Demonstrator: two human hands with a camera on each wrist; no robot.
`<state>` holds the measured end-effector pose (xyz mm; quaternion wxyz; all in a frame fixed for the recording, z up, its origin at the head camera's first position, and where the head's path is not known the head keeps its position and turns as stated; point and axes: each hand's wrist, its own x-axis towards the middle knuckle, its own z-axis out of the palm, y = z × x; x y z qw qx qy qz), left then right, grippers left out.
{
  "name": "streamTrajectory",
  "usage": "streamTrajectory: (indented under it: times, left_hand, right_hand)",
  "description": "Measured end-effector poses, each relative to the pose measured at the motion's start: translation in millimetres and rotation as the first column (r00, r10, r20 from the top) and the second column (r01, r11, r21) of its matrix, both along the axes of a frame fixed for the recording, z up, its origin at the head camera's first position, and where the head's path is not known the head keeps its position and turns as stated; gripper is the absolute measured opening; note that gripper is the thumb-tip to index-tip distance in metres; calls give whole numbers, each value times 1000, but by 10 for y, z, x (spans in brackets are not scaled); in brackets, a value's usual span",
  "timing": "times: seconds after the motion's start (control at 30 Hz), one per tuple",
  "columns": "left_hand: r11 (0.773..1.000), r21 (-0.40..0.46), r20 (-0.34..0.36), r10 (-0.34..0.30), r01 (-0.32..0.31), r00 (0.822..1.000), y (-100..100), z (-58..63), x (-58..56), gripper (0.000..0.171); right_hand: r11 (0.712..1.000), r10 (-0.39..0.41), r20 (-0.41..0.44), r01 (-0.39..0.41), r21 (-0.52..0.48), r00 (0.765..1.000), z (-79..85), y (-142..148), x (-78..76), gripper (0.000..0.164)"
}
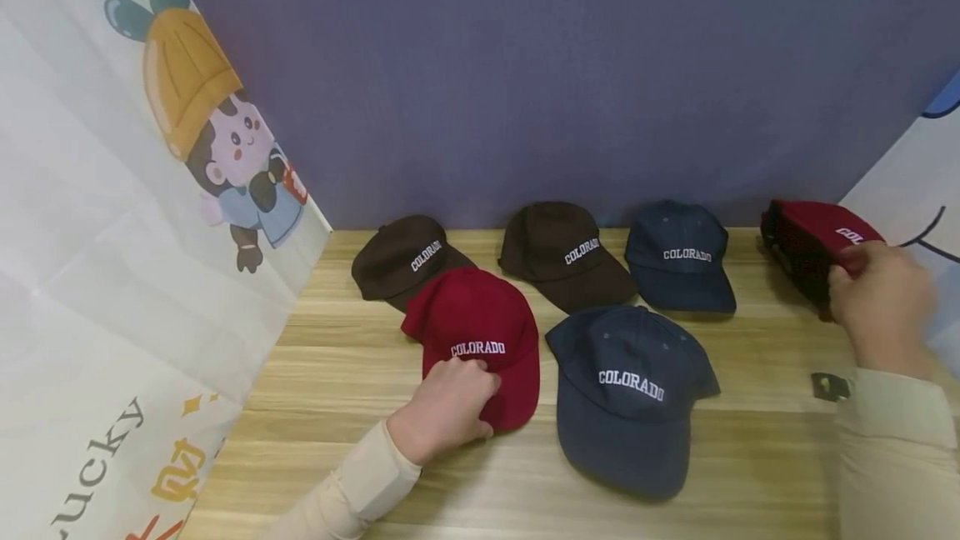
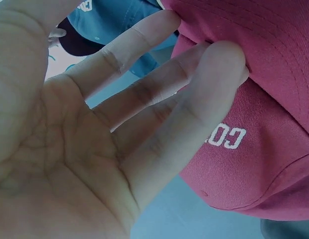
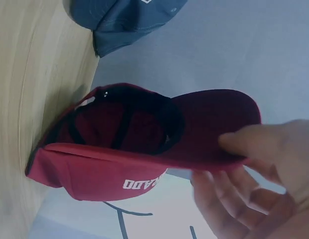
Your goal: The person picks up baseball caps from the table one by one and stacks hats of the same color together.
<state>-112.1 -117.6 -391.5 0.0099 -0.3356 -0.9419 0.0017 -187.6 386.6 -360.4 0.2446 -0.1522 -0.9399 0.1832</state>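
My left hand (image 1: 450, 407) lies over the front of a red cap (image 1: 480, 311) lettered COLORADO. In the left wrist view its fairly straight fingers (image 2: 144, 89) reach to the cloth where brim and crown meet. At the far right, my right hand (image 1: 885, 302) pinches the brim of another red cap (image 1: 832, 223). The right wrist view shows the thumb on the underside of that brim (image 3: 209, 119), fingers on its other face. This cap is tilted up, its dark inside showing, the back of its crown low by the wooden tabletop.
Two dark brown caps (image 1: 405, 261) (image 1: 566, 257) and a navy cap (image 1: 678, 257) stand along the back panel (image 1: 555, 82). A greyish-blue cap (image 1: 633, 398) lies in front of them. A small dark object (image 1: 830, 387) is near my right wrist. A printed white sheet (image 1: 112, 273) borders the left side.
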Motion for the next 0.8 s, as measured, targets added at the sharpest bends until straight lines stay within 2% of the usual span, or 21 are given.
streamTrajectory:
  times: [0.13,0.3,0.37,0.5,0.8]
  left_hand:
    - [1000,-1,-9,0,0,1000,-1,-11,4,30]
    - [1000,-2,-4,2,-2,1000,-6,-19,-5,30]
    - [1000,1,-4,2,-2,1000,-9,-20,-9,30]
    - [1000,4,-7,0,0,1000,-11,-29,-11,30]
    - [1000,6,-2,1,-1,1000,-5,-31,-13,30]
  right_hand:
    - [997,-78,-76,75,-36,994,25,2,22,32]
    - [982,-168,-234,141,-125,958,89,-98,50,34]
    - [975,-192,-269,152,-163,944,102,-132,55,36]
    - [958,-245,-283,187,-218,927,99,-139,48,39]
    - [939,-245,-348,132,-317,905,197,-283,127,41]
